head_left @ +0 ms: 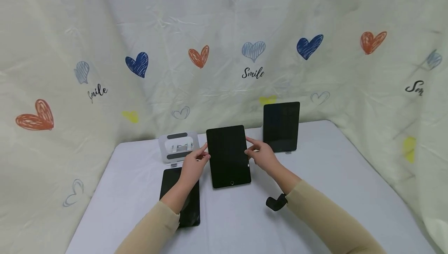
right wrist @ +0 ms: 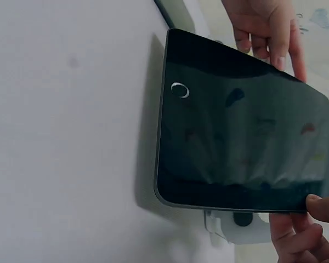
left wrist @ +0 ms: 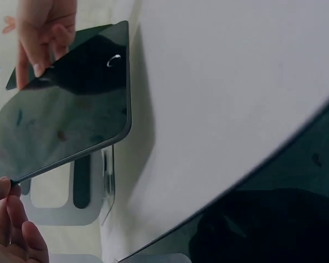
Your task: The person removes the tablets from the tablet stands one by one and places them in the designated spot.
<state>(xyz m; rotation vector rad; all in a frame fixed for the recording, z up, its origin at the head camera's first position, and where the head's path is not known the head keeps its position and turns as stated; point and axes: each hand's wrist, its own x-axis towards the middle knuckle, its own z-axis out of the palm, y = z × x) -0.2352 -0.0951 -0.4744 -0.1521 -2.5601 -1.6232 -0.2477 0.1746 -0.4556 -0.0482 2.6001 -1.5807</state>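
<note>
A black tablet [head_left: 229, 156] with a round home button is held up, tilted, over the middle of the table. My left hand [head_left: 191, 166] pinches its left edge between thumb and fingers. On the opposite edge, my right hand [head_left: 264, 155] pinches it the same way; the right wrist view shows the thumb on the front of the tablet [right wrist: 236, 131] and fingers behind. A second black tablet [head_left: 190, 207] lies flat on the table, partly hidden under my left forearm. Behind it is a pale grey stand [head_left: 162, 149] with dark pads and nothing on it.
A third tablet [head_left: 281, 127] stands upright at the back right, with a bit of its support showing below. Part of a pale stand [left wrist: 66, 216] shows behind the held tablet. The white-covered table [head_left: 332, 191] meets a heart-printed curtain [head_left: 224, 20] at the back.
</note>
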